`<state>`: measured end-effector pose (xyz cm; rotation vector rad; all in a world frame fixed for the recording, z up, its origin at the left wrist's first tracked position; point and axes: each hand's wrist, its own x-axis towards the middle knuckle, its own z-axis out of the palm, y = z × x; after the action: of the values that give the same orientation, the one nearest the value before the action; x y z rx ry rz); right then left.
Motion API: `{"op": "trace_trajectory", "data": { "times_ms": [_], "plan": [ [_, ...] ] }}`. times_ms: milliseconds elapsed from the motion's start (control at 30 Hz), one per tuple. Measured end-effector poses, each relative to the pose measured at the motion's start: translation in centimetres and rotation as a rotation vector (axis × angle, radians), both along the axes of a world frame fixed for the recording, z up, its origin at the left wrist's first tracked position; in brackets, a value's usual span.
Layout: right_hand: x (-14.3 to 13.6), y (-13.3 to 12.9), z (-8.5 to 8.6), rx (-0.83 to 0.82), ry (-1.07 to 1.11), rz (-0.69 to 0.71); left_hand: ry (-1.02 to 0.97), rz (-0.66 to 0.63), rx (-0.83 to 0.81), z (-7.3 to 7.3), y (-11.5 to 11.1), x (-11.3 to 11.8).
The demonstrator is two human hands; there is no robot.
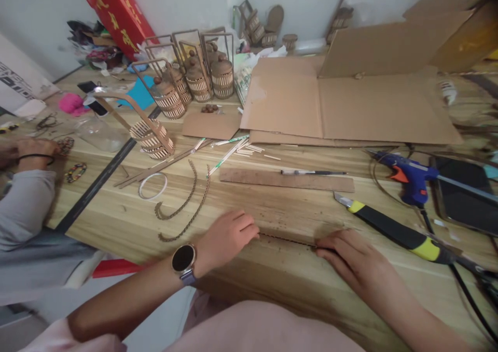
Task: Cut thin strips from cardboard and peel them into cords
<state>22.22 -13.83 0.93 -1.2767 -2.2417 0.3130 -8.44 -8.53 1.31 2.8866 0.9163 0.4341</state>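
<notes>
A thin dark braided strip (287, 238) is stretched low over the wooden table (268, 274) between my hands. My left hand (227, 238), with a watch on its wrist, pinches the strip's left end. The strip's right end is between the thumb and fingers of my right hand (352, 256). Two similar curved strips (202, 201) lie to the left of my left hand. Beyond my hands, a flat brown strip (249, 178) lies with a pen (311, 172) on top of it.
A utility knife (389, 227) and a blue glue gun (412, 176) lie at right. Cardboard (288, 98) spreads along the back, beside several small lantern-like baskets (198, 82). A white ring (153, 185) is left of the curved strips. Another person's hand (37, 147) rests at far left.
</notes>
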Motion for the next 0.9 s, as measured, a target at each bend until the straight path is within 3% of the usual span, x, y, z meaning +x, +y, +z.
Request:
{"op": "trace_trajectory", "data": {
  "times_ms": [167, 267, 333, 433, 533, 633, 700, 800, 900],
  "plan": [
    [-0.2, 0.5, 0.2, -0.001, -0.001, -0.059, -0.122, 0.111, -0.154, 0.2, 0.5, 0.4],
    [-0.3, 0.9, 0.1, 0.028, -0.005, -0.092, -0.123, 0.162, -0.156, 0.4, 0.5, 0.7],
    [-0.5, 1.0, 0.0, 0.020, -0.022, -0.117, -0.101, 0.137, -0.083, 0.6, 0.3, 1.0],
    [-0.1, 0.9, 0.2, 0.018, -0.050, -0.160, -0.024, 0.003, 0.008, 0.9, -0.2, 1.8],
    [1.8, 0.5, 0.9, 0.071, -0.122, -0.228, 0.093, -0.069, 0.021, 1.0, -0.4, 2.6],
    [5.5, -0.2, 1.3, 0.128, -0.259, -0.431, 0.103, -0.072, 0.012, 0.9, -0.2, 2.9],
    [8.1, -0.8, 1.1, 0.082, -0.380, -0.545, 0.058, -0.055, 0.019, 0.8, -0.1, 2.9],
    [10.5, -1.4, 0.5, -0.022, -0.450, -0.530, 0.025, -0.038, 0.035, 0.7, 0.1, 2.9],
    [11.2, -1.6, 0.3, -0.018, -0.501, -0.464, 0.058, -0.050, 0.040, 0.7, 0.0, 2.9]
  ]
}}
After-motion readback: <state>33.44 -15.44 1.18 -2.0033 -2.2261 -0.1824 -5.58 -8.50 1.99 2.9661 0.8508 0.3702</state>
